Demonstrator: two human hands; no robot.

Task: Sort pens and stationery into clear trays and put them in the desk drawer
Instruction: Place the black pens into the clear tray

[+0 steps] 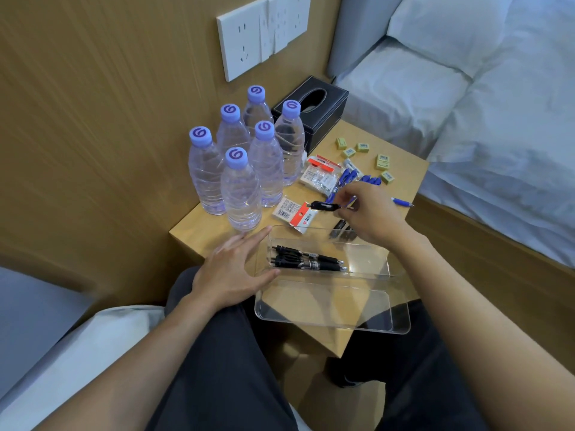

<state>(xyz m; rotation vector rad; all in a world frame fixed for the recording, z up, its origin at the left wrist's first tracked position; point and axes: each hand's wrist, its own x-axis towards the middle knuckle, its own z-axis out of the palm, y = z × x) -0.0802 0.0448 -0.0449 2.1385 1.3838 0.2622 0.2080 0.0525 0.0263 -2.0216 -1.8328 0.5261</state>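
Left hand (231,272) spread flat, bracing clear tray (326,276) holding black pens (308,261); right hand (371,213) pinching another black pen (326,206) above surface (202,228). Risk: near tray (336,318) overhangs edge, nudge could tip it.

A: What is the small table (401,178) made of?

B: Pale wood or wood-look board, smooth and matt. The wall panel (93,104) behind it has a fine wood grain.

A: And the trays (329,318)?

B: Clear, glossy hard plastic. The black pens (308,259) inside have shiny plastic barrels.

A: The bottles (239,188)?

B: Thin, ribbed clear plastic with matt lilac plastic caps.

A: Anything soft?

B: White bedding (482,104), smooth matt cloth. The black tissue box (314,107) looks like leather with stitched edges.

A: The packets (317,175)?

B: Crinkly, shiny plastic film. The socket plate (258,35) is smooth white plastic.
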